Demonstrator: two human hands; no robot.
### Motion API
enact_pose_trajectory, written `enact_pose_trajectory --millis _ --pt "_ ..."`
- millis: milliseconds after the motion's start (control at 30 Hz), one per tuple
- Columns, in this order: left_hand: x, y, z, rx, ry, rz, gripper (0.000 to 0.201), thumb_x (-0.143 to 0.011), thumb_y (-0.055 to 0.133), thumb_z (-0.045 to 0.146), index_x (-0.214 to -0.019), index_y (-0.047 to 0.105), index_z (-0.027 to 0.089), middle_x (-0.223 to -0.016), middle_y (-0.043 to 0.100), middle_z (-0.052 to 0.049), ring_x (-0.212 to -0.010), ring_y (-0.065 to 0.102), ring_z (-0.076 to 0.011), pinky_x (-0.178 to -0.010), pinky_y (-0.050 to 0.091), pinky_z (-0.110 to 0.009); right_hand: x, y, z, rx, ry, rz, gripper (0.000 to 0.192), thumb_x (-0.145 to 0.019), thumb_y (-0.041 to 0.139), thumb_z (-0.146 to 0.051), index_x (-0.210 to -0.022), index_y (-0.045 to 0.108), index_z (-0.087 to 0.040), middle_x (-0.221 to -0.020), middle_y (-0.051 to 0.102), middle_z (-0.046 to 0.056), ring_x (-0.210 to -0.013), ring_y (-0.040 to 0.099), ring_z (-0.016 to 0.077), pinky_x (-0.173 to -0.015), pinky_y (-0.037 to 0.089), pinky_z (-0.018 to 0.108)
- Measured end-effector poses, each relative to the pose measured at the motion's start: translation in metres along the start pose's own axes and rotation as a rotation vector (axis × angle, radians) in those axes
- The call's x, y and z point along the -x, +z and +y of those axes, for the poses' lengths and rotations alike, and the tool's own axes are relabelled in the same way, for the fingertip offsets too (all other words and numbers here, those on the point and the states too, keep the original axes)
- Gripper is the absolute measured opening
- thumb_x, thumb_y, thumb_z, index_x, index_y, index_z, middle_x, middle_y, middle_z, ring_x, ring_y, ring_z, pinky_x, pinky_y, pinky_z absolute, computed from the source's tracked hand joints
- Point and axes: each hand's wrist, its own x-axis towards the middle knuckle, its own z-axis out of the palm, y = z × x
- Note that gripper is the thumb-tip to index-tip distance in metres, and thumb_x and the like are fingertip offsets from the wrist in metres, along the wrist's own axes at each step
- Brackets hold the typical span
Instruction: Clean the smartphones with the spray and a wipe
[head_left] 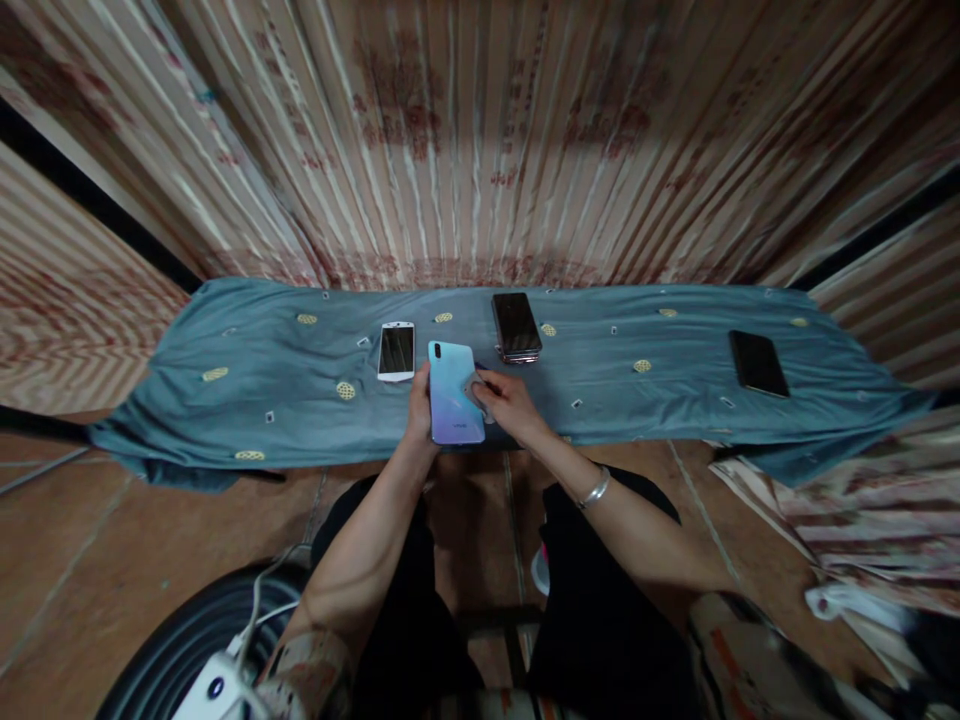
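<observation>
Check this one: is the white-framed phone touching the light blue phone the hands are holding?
Apart. The head view shows teal cloth between the white-framed phone and the light blue phone.

Left fingers [421,385] behind pale phone [454,392], small grey item [475,388] unclear

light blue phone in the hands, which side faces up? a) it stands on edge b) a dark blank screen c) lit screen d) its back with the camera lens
d: the light blue phone shows its glossy back with a small lens near its far corner, held at its edge by the left hand while the right hand rests on it over the blue cloth.
</observation>
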Motion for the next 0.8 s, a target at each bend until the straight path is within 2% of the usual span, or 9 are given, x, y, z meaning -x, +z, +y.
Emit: enact_pose_trajectory --millis 100,267,433,600,733,800 --pt "0.002 0.001 0.003 -0.016 -0.049 -0.043 0.031 -0.090 0.057 0.040 -0.092 0.073 0.014 -0.083 0.081 -0.010 -0.091 0.079 -0.0289 -0.084 0.062 -0.036 0.008 -0.001 -0.004 -0.005 0.064 -0.019 0.018 -0.086 0.062 -0.029 -0.093 0.077 -0.021 -0.084 0.071 0.001 -0.083 0.064 0.0190 -0.078 0.049 0.029" --pt "0.003 0.004 0.006 -0.067 -0.069 -0.075 0.042 -0.091 0.055 0.043 -0.110 0.075 0.010 -0.092 0.083 -0.012 -0.091 0.080 -0.0299 -0.086 0.063 -0.038 0.022 -0.001 -0.006 -0.012 0.109 -0.101 0.018 -0.087 0.062 -0.027 -0.094 0.077 -0.019 -0.079 0.069 -0.001 -0.075 0.061 0.0162 -0.075 0.049 0.027" --pt "-0.002 0.001 0.008 -0.077 -0.026 -0.032 0.043 -0.096 0.053 0.045 -0.109 0.075 0.011 -0.085 0.082 -0.010 -0.086 0.080 -0.0267 -0.081 0.063 -0.034 0.038 0.006 -0.007 -0.083 0.132 -0.152 0.013 -0.088 0.067 -0.030 -0.091 0.074 -0.019 -0.077 0.070 -0.001 -0.075 0.063 0.0160 -0.073 0.051 0.025" --pt "-0.003 -0.003 0.012 -0.092 -0.032 -0.064 0.049 -0.091 0.061 0.055 -0.113 0.074 0.013 -0.087 0.081 -0.011 -0.088 0.079 -0.0265 -0.079 0.064 -0.034 0.048 0.009 -0.010 -0.121 0.144 -0.232 0.014 -0.088 0.071 -0.032 -0.085 0.072 -0.019 -0.072 0.070 -0.002 -0.072 0.064 0.0161 -0.069 0.051 0.024" --pt "-0.003 0.000 0.012 -0.073 -0.040 -0.067 0.052 -0.090 0.061 0.058 -0.114 0.073 0.013 -0.090 0.081 -0.012 -0.089 0.079 -0.0259 -0.080 0.063 -0.034 0.046 -0.002 -0.012 -0.112 0.166 -0.326 0.007 -0.083 0.069 -0.023 -0.081 0.074 -0.018 -0.070 0.071 -0.003 -0.065 0.061 0.0134 -0.061 0.047 0.021" --pt "-0.004 0.001 0.012 -0.064 -0.046 -0.063 0.054 -0.091 0.059 0.058 -0.113 0.073 0.012 -0.090 0.080 -0.013 -0.088 0.079 -0.0258 -0.081 0.063 -0.034 0.042 -0.013 -0.014 -0.107 0.179 -0.411 0.011 -0.080 0.065 -0.018 -0.081 0.076 -0.017 -0.070 0.072 -0.003 -0.063 0.059 0.0119 -0.058 0.044 0.019"
